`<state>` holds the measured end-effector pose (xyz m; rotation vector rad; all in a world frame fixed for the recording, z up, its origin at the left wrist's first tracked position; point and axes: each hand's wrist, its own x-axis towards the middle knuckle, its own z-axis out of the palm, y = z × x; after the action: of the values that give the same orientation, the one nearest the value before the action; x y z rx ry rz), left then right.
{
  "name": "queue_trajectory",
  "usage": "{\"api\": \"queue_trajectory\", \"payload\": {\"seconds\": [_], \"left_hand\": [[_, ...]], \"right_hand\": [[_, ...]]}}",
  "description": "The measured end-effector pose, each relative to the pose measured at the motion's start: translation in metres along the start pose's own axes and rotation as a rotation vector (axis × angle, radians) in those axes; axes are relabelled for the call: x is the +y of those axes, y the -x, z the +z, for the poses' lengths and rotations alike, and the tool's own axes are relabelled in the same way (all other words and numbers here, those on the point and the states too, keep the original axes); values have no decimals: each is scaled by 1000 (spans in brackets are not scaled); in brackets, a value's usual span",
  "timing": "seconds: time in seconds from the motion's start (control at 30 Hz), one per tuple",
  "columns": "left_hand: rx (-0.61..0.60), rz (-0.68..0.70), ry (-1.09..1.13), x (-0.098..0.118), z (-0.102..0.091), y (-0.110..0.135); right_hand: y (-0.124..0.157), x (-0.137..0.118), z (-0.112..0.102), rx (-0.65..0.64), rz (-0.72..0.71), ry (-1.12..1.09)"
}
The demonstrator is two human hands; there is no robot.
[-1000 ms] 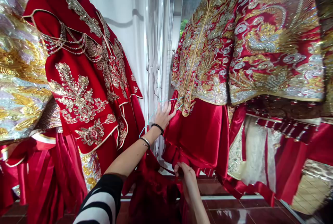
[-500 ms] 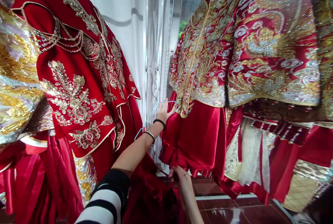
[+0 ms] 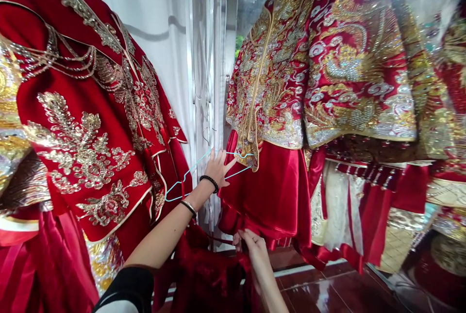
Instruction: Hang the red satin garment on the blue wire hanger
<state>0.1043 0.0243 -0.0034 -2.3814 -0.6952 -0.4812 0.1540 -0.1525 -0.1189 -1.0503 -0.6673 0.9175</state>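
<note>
My left hand (image 3: 218,170), with a dark beaded bracelet and a metal bangle at the wrist, holds a light blue wire hanger (image 3: 174,187) from behind. Its fingers are partly spread, and the palm side is hidden. The hanger's thin hook points up before the white curtain. Lower down, my right hand (image 3: 253,245) is closed, pinching a thin dark red strap (image 3: 220,241). That strap leads to a dark red velvety garment (image 3: 204,274) hanging between my arms; its lower part is in shadow.
An embroidered red jacket (image 3: 91,167) hangs close on the left. On the right hang a gold-embroidered jacket (image 3: 269,85) over a red satin skirt (image 3: 269,191) and several similar garments. A white frame post (image 3: 200,60) stands between them. Dark red tiles (image 3: 324,288) cover the floor.
The view has shifted slightly to the right. My left hand has come down a little and the hanger shows more broadside. My right hand keeps its pinch on the strap.
</note>
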Motion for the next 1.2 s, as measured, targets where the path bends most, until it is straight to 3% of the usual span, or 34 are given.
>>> {"api": "queue_trajectory", "payload": {"seconds": [0.23, 0.57, 0.8, 1.2], "left_hand": [[174, -110, 170, 5, -2, -8], [358, -201, 479, 2, -2, -10], [340, -259, 727, -2, -14, -11], [303, -242, 949, -13, -20, -8]], "right_hand": [[-1, 2, -11, -4, -15, 36], [0, 3, -22, 19, 70, 22], [2, 10, -23, 28, 87, -5], [6, 4, -19, 29, 73, -22]]}}
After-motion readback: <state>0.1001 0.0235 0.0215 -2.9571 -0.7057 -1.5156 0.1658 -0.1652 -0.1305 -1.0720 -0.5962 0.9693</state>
